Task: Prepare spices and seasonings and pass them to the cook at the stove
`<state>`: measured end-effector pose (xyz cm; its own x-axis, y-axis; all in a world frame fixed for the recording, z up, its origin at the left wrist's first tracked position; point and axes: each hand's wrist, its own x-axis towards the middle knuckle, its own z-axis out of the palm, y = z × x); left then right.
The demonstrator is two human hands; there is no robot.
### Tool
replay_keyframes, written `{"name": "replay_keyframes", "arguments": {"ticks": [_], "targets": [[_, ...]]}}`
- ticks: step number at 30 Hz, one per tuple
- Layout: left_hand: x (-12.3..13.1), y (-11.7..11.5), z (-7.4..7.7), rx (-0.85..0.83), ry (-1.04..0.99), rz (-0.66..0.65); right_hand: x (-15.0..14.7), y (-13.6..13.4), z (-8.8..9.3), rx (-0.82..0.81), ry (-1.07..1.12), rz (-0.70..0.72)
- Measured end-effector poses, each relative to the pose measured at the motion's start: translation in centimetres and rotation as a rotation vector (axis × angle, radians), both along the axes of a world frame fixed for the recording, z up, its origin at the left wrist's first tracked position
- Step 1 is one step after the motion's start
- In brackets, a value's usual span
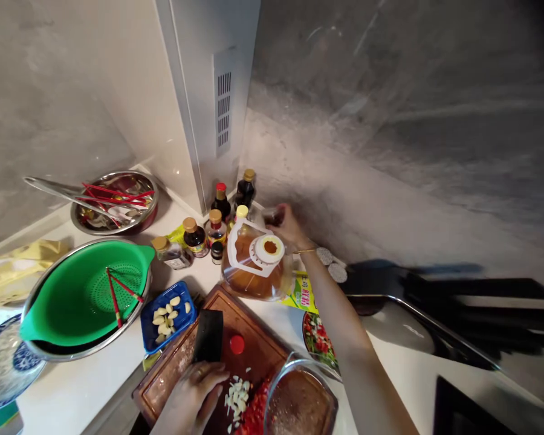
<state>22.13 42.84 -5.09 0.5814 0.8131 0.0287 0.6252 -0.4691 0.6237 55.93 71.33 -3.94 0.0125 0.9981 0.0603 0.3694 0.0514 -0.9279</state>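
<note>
My left hand (197,386) lies on the wooden cutting board (263,329), fingers bent but apart, touching the lower end of a dark cleaver blade (209,332). Chopped garlic (237,396) and chopped red pepper (255,411) are beside it, with a red cap (236,344) above. Reaching behind a large oil jug (251,275), my right hand (289,228) is closed around something glassy and dark by the wall, partly hidden. The jug stands upright at the board's far edge. A clear glass bowl (272,393) sits over the board's right side.
Sauce bottles (194,235) crowd the corner. A blue tray (148,329) holds garlic cloves. Further left are a green colander (63,308) in a metal bowl and a bowl of utensils (152,211). A plate of chopped peppers (318,338) and black-handled pans (494,290) lie right.
</note>
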Motion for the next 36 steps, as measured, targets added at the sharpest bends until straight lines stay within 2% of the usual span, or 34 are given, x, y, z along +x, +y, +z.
{"name": "replay_keyframes", "arguments": {"ticks": [3, 7, 11, 14, 17, 19, 22, 26, 30, 33, 36], "targets": [[-0.7, 0.4, 1.6, -0.010, -0.058, 0.018, 2.0, -0.8, 2.9, 0.078, 0.099, -0.149], [-1.6, 1.4, 4.6, -0.052, -0.164, 0.057, 1.5, -5.5, 10.1, 0.268, 0.234, -0.160], [-2.6, 2.6, 8.5, -0.015, -0.309, 0.098, -3.4, -12.8, 17.3, 0.347, 0.318, -0.104], [-3.9, 3.1, 12.3, 0.132, -0.398, 0.196, -9.6, -17.8, 20.2, 0.298, 0.334, 0.027], [-6.3, 2.6, 16.0, 0.311, -0.383, 0.298, -17.3, -21.7, 20.9, 0.171, 0.264, 0.126], [-9.1, 1.8, 17.5, 0.411, -0.337, 0.338, -22.9, -24.0, 20.5, 0.103, 0.205, 0.162], [-14.9, -0.2, 17.7, 0.455, -0.262, 0.351, -31.2, -27.0, 19.7, 0.086, 0.131, 0.231], [-24.2, -3.5, 16.5, 0.422, -0.197, 0.352, -40.1, -29.9, 20.0, 0.086, -0.108, 0.338], [-31.6, -6.5, 16.8, 0.350, -0.222, 0.304, -46.5, -31.6, 22.5, 0.076, -0.439, 0.459], [-35.3, -8.0, 18.1, 0.191, -0.336, 0.212, -49.7, -32.4, 24.3, 0.145, -0.472, 0.599], [-37.7, -9.1, 19.0, 0.037, -0.441, 0.187, -51.5, -33.0, 25.5, 0.162, -0.449, 0.725]]}}
